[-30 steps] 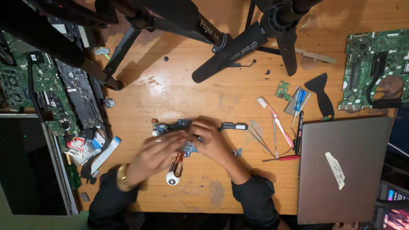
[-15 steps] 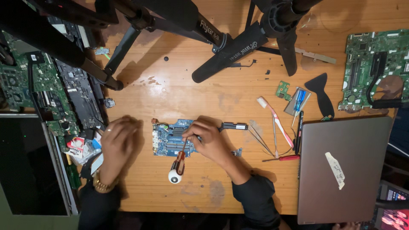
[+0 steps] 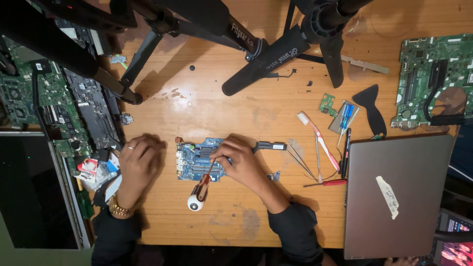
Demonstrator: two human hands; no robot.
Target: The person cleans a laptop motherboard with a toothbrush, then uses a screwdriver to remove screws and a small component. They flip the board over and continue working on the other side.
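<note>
Blue circuit board [image 3: 197,160] flat on table, screwdriver [image 3: 201,189] tip touching it

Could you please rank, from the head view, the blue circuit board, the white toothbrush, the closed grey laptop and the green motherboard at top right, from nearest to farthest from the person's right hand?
1. Blue circuit board: under the right hand.
2. White toothbrush: to its right.
3. Closed grey laptop: farther right.
4. Green motherboard: far top-right corner.

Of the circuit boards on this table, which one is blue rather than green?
The blue circuit board at the table's middle, under the right hand. The boards at the left and far right are green.
</note>
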